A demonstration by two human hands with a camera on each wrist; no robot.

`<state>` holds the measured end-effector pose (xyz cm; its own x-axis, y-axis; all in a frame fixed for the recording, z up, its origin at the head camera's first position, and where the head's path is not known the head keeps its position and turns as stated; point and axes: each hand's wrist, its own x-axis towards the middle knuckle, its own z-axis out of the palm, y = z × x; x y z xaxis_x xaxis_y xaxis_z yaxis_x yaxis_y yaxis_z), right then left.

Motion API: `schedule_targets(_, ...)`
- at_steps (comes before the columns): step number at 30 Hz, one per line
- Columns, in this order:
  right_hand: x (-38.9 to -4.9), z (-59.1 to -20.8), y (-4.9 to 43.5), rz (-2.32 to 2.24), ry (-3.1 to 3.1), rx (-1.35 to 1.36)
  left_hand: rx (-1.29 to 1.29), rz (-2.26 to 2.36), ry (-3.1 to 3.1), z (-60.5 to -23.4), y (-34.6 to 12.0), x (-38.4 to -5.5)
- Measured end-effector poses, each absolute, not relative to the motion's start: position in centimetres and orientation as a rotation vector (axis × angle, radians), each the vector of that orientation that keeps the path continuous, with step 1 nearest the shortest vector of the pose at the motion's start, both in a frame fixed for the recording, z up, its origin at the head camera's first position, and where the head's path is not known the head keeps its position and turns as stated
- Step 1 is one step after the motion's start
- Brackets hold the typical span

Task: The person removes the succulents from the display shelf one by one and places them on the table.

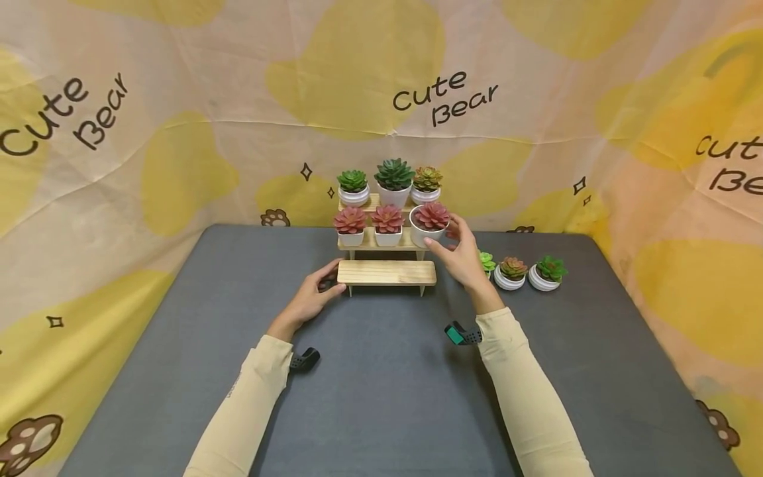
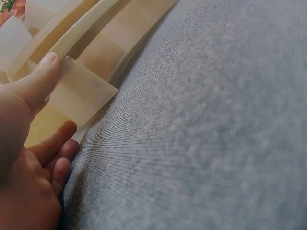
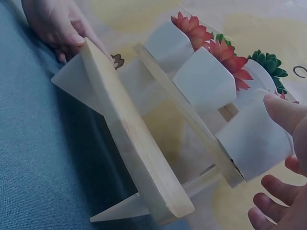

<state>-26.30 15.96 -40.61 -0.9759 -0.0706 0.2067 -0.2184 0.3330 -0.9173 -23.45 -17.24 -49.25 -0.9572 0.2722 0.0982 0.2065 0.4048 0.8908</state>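
Note:
My right hand (image 1: pixel 461 255) holds a white round pot with a pink succulent (image 1: pixel 430 217) between thumb and fingers, its base at the right end of the middle step of a three-step wooden plant stand (image 1: pixel 387 271). In the right wrist view, the thumb lies on the white pot (image 3: pixel 259 139) while the lower fingers stay off it. My left hand (image 1: pixel 306 298) grips the left end of the bottom step, thumb at the board's edge. Two pink succulents (image 1: pixel 350 222) in square white pots share the middle step. Three potted succulents (image 1: pixel 394 177) stand on the top step.
Right of the stand, a bright green succulent (image 1: pixel 486 260), partly hidden by my right hand, a reddish one (image 1: pixel 510 270) and a green one (image 1: pixel 548 270) sit in white pots on the grey table (image 1: pixel 369 397). A yellow patterned cloth (image 1: pixel 238 86) hangs behind.

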Motion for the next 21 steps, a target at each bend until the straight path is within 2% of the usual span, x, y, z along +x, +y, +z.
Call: schedule_targets(21,-27.4,-40.4,15.9,1.769,-2.383,0.318,0.449,1.625,2.572,-49.1,-16.9,-23.5)
